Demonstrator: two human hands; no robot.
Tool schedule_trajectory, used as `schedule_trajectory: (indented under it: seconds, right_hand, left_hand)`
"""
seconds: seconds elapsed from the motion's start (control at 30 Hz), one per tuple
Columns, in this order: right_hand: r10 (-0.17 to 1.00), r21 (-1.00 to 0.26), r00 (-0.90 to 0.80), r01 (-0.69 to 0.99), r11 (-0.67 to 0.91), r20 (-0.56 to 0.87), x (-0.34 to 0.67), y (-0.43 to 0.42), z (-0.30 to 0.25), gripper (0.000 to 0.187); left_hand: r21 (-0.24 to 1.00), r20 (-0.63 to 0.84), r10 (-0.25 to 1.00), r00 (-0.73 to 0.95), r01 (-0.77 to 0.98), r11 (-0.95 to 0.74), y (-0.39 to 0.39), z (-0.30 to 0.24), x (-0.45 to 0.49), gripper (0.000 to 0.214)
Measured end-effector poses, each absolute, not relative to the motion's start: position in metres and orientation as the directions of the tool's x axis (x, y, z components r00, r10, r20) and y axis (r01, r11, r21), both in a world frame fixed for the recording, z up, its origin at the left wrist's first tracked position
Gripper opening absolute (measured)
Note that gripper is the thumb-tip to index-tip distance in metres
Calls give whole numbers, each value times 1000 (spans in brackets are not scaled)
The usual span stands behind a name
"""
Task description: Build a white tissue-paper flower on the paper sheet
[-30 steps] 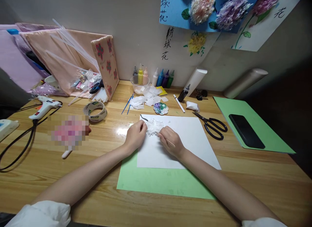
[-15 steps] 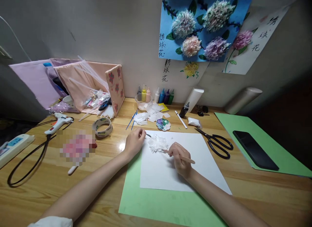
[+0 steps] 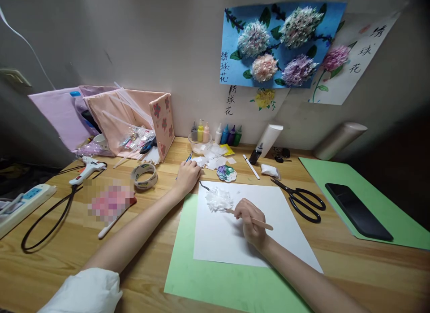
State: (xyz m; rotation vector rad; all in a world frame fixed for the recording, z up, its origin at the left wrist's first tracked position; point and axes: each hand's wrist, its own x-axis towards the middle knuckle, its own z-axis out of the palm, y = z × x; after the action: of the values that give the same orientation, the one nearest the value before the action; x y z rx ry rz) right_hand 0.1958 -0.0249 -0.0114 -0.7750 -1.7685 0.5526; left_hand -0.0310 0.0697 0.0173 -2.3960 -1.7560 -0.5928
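Observation:
In the head view my right hand (image 3: 250, 219) grips a flat wooden craft stick (image 3: 260, 223). The stick's tip meets the lower edge of a fluffy white paper flower (image 3: 219, 199), which lies on a white sheet (image 3: 255, 250). A dark drawn stroke (image 3: 204, 185) runs from the flower's upper left. My left hand (image 3: 188, 175) rests past the sheet's corner, its fingers bent and close together beside white paper scraps (image 3: 215, 157). Its fingertips are hidden. Blue thin sticks (image 3: 189, 156) lie partly behind this hand.
Black scissors (image 3: 302, 203) and a phone (image 3: 358, 210) lie right. A tape roll (image 3: 144, 176), glue gun (image 3: 88, 168) with looped cable, and power strip (image 3: 28, 201) are left. A paint palette (image 3: 226, 173) sits behind the sheet, small paint bottles (image 3: 225, 134) along the wall.
My left hand has moved away from the dark stroke, up and left to the paper scraps. My right hand keeps the craft stick at the flower's edge. The view has shifted slightly.

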Motion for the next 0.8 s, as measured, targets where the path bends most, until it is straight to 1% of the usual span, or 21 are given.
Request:
schedule_trajectory:
  seconds: [0.03,0.1,0.17,0.2,0.27,0.33,0.4,0.47,0.53,0.6,0.7,0.8]
  right_hand:
    - [733,-695,-209,232,680,647,196,-25,-11,34]
    - [733,-698,-207,225,680,648,196,-25,-10,35]
    - [737,-704,-197,218,676,646,195,-25,-9,35]
    - [742,-710,-184,217,670,644,195,-25,-8,36]
    - [755,-724,-149,217,655,639,194,-25,-8,37]
    - [755,-729,-115,204,654,645,195,-26,-8,37]
    - [738,-716,-105,187,673,666,196,-27,-8,36]
    - [710,-688,-129,180,703,692,198,-28,-7,35]
    - [668,-642,-197,183,744,718,200,-29,-5,33]
    - [620,-590,-292,193,784,728,200,-29,-2,30]
    - [568,-526,-407,221,821,716,199,-28,2,27]
    - [548,-487,-463,256,835,696,196,-25,4,24]
  left_hand:
    - [217,397,894,206,926,-310,66,21,-31,24]
    - [425,430,897,104,853,-303,54,31,-30,21]
    - [646,410,910,52,689,-330,36,41,-25,21]
    - [730,380,924,38,601,-325,26,46,-22,21]
    - [828,292,954,66,483,-286,1,51,-14,19]
    - [868,210,958,197,413,-275,-23,51,-6,17]
    - [871,147,942,300,413,-268,-41,44,2,16]
    - [800,151,925,349,506,-322,-51,33,7,14]
    - [697,194,914,357,605,-385,-52,22,10,13]
    - [615,242,904,352,665,-423,-49,15,11,14]
    - [551,297,894,335,705,-447,-41,12,11,14]
    - [514,328,884,334,722,-463,-37,11,11,12]
